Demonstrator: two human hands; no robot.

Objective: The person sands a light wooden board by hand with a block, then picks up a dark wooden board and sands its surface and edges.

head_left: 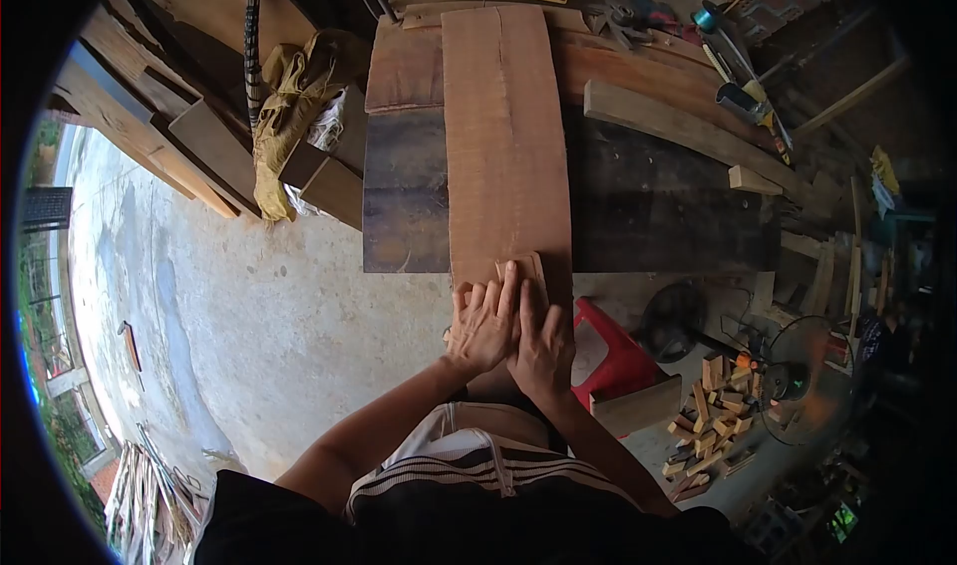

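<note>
A long reddish-brown wooden board [506, 156] lies lengthwise before me, its near end towards my body. On its near part is a small tan rectangular pad, apparently folded sandpaper [536, 271]. My right hand [543, 351] presses the sandpaper with its fingers bent over the near part. My left hand [483, 328] lies close against the right one, its index finger stretched onto the sandpaper's left side and its other fingers resting bent on the board. The sandpaper's underside is hidden.
Beneath the board is a dark worktop [658, 196]. A squared timber [678, 132] and a small wood block [755, 180] lie right. A red plastic stool [613, 351], a fan [802, 381] and piled offcuts [713, 416] stand lower right. Planks [209, 146] lean left.
</note>
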